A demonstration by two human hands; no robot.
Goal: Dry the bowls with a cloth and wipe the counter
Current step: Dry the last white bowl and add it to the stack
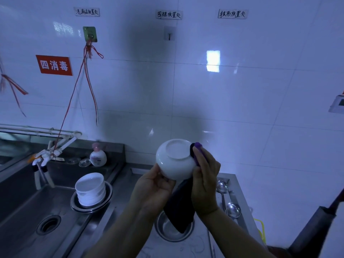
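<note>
The drying looks to be partway: the left hand [154,185] grips a white bowl [176,159] by its rim, held up bottom-out above the counter [115,205], while the right hand [203,175], fingers curled, presses a dark purple cloth [181,207] against the bowl's right side. Left of the bowl, a stack of white bowls [90,189] sits in a metal dish on the sink's edge, so I judge these await drying, with counter wiping not yet begun. Whether the stacked bowls are wet is unclear, and the cloth hides much of the metal basin [173,229] below the bowl.
</note>
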